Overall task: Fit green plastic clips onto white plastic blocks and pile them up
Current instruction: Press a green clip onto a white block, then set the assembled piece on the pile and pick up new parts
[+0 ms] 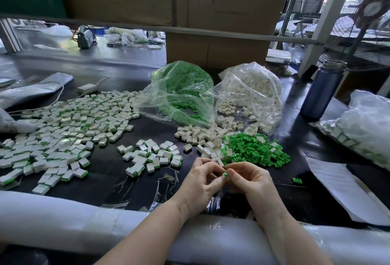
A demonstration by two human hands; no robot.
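My left hand (200,182) and my right hand (251,182) meet low in the middle of the black table, fingertips together. Between them sits a small green clip (225,174), pinched by both; whether a white block is with it is hidden by my fingers. Just beyond lie a heap of loose green clips (255,148) and a heap of bare white blocks (202,135). Fitted blocks with green edges form a small pile (152,157) left of my hands and a wide spread (61,131) further left.
A clear bag of green clips (181,89) and a clear bag of white blocks (251,93) lie open behind the heaps. A blue bottle (320,91) stands right. Paper sheets (341,190) and another bag (363,125) are at the right edge. A stray clip (297,180) lies right.
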